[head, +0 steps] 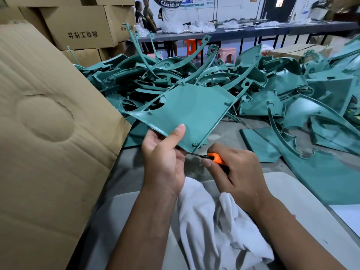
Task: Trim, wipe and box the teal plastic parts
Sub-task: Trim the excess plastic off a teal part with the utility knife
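One teal panel [187, 114] is up off the counter [229, 131], pinched at its near edge in my left grip [165, 152], thumb on top. My right grip [233, 168] is wrapped round an orange knife [215, 158], blade seemingly touching the panel's lower edge. Heaped teal parts [194, 75] lie beyond.

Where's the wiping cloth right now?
In the head view the white cloth lies low in the middle, on the lap between the forearms, just below the left hand and the right hand gripping the orange knife.
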Available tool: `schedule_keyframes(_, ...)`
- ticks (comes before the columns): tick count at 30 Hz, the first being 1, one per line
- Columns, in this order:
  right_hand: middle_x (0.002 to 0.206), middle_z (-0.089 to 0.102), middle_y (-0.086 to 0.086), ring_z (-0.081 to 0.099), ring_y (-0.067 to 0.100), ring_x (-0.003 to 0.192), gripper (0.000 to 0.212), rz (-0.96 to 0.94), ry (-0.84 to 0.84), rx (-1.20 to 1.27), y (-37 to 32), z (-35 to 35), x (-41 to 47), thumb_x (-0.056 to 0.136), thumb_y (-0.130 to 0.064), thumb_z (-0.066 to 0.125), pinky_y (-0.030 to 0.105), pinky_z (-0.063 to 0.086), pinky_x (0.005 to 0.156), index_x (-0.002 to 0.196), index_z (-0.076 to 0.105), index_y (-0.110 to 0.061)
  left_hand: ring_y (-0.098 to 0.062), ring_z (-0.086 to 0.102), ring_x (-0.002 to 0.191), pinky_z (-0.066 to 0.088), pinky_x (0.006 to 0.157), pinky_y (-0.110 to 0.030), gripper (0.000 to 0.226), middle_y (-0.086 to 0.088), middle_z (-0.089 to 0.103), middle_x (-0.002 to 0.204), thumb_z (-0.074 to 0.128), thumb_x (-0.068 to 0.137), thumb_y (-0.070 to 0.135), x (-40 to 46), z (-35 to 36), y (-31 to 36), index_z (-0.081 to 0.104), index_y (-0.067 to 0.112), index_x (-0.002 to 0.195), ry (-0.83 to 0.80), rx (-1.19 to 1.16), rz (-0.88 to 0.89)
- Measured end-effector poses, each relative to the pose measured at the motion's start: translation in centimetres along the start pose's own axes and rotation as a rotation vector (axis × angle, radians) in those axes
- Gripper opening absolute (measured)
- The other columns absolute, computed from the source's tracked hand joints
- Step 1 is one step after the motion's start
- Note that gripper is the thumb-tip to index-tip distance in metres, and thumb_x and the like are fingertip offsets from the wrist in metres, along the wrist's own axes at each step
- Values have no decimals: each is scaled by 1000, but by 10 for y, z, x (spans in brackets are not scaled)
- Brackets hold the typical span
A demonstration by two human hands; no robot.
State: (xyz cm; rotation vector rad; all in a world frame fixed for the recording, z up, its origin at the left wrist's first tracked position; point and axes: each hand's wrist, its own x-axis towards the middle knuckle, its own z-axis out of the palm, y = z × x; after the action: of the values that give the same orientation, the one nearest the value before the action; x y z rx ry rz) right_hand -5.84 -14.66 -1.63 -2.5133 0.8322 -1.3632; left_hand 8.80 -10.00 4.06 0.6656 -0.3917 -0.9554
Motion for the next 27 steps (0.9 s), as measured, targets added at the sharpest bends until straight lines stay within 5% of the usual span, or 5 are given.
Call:
schedule_keyframes(9,58,41,-9,42,16,52,30,105,177,34,12,-10,3,104,-36,53,38,36,50,85,57,-13,-39,68,115,58,91,-49,44,-22,69,126,56,91,-14,-3,-1,-2,56,-2,134,24,-3,-17)
schedule_keyframes(19,75,44,-13,39,7,64,31,-65,102,127,-5,6,2,103,-40,55,30,38,56,89,61,-14,-27,78,80,60,58,-36,32,-11,79,97,59,92,-8,-7,3,5,64,2,122,32,-4,-5)
schedule_keyframes(27,73,45,-13,42,11,61,29,-1,185,51,-7,7,4,104,-37,51,32,38,54,93,61,-13,-24,77,89,63,72,-36,33,-11,79,101,54,91,-13,-6,5,7,64,2,118,9,-50,27)
